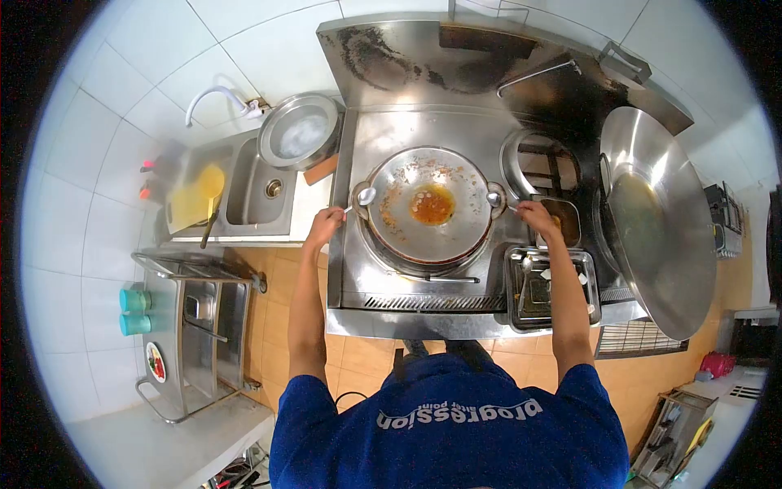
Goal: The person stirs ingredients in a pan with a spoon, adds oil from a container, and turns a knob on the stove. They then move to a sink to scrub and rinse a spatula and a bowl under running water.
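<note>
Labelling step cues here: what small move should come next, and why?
Probably a slight, even lift to test the hold, keeping the wok level: the left hand grips the left spoon, the right hand the right spoon, set at opposite sides, and orange-brown liquid pools in the middle.

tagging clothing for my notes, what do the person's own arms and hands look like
The bare left hand and bare right hand are ungloved. Short sleeves of a dark blue fabric shirt, printed with white "progression" lettering, leave the forearms uncovered.
</note>
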Action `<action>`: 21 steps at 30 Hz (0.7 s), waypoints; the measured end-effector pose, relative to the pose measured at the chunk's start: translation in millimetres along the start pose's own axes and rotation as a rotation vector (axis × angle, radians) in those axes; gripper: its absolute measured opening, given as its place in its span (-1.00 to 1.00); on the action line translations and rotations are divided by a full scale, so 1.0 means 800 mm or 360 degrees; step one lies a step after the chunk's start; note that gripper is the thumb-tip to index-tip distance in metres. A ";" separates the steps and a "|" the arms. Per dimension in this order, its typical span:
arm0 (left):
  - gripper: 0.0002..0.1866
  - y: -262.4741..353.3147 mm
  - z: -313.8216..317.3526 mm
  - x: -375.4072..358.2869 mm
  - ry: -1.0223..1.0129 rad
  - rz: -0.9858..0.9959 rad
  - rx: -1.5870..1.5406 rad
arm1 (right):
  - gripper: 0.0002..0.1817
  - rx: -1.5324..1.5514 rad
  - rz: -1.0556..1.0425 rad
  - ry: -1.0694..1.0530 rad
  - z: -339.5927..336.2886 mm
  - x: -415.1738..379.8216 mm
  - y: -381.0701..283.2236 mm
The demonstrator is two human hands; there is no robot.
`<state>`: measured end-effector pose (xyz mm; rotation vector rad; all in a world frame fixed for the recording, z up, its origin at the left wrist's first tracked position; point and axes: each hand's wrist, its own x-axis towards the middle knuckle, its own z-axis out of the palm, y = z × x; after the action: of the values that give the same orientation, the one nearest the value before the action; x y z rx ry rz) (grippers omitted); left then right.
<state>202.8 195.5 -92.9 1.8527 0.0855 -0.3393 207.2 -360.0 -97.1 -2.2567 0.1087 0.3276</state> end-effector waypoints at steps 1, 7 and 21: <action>-0.77 0.001 0.000 -0.001 -0.0001 0.0002 0.0002 | -0.80 -0.0015 -0.0008 -0.0001 -0.001 -0.002 -0.004; -0.75 0.007 -0.004 -0.002 0.0045 0.0072 0.0185 | -0.75 -0.0170 -0.0076 0.0018 0.010 0.003 -0.011; -0.74 0.017 -0.005 -0.013 0.0023 -0.0047 0.0273 | -0.65 -0.0438 0.0269 -0.0258 -0.025 -0.010 -0.034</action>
<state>196.6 196.6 -76.4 2.0256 0.0957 -0.3633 208.4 -357.7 -62.2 -2.4868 0.1791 0.6483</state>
